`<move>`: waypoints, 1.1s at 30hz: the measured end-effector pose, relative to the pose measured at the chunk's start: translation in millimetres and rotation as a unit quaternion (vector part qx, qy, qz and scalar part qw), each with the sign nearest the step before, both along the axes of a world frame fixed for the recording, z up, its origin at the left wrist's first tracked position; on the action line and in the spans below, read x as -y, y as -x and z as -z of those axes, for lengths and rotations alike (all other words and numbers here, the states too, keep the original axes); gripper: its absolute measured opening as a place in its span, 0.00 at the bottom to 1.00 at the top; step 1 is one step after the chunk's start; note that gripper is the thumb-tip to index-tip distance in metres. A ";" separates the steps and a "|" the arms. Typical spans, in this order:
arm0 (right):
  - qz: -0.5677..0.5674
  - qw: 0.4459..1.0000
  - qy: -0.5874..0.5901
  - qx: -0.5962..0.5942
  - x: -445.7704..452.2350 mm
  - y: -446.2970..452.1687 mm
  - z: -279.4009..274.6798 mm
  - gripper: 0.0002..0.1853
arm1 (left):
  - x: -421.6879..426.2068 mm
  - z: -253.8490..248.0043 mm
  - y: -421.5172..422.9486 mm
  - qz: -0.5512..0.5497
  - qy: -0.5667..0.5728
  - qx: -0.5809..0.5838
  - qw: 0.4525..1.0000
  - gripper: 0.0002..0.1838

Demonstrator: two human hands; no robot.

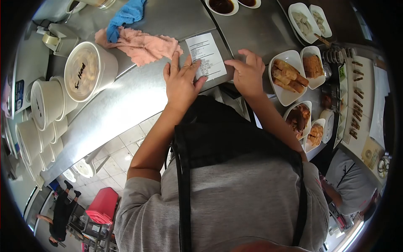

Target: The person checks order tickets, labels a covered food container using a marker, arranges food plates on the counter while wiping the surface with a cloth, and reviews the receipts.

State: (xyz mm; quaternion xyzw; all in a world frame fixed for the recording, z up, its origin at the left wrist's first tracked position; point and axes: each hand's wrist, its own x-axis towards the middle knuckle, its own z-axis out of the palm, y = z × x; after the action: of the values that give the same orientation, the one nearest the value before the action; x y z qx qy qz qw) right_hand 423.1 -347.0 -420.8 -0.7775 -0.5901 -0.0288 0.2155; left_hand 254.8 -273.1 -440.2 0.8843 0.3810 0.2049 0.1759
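Left hand (183, 84) lies open on a paper receipt (212, 59), print too small; right hand (248, 77), loosely open, beside it. Round lid (82, 72) reads "S-Head".

1 prntd rcpt (213, 54), 2 clths (142, 45)

the receipt (215, 62) is white paper, longer than wide, with rows of dark print too small to read and a few dark lines across it. it lies flat and unfolded on the counter (176, 21), print side up, turned slightly askew, its lower left part hidden from view.
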 end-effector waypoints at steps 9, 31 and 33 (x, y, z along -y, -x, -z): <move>-0.025 0.996 0.048 -0.068 1.0 -3.0 10.6 0.15 | 1.5 -1.7 -0.7 -0.004 -0.015 0.012 1.000 0.25; -0.005 0.996 0.054 0.069 1.3 -27.3 -19.0 0.10 | -2.0 -3.6 -1.0 0.016 0.011 0.011 1.000 0.26; 0.016 0.996 0.057 0.062 -0.6 -32.5 -21.5 0.12 | -1.5 -4.1 -1.3 0.021 0.018 0.007 1.000 0.25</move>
State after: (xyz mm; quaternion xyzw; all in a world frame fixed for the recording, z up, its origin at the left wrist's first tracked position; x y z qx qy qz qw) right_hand 455.6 -346.4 -399.3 -0.7945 -0.5906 -0.0463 0.1331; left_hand 256.1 -271.5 -436.1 0.8872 0.3650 0.2005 0.1986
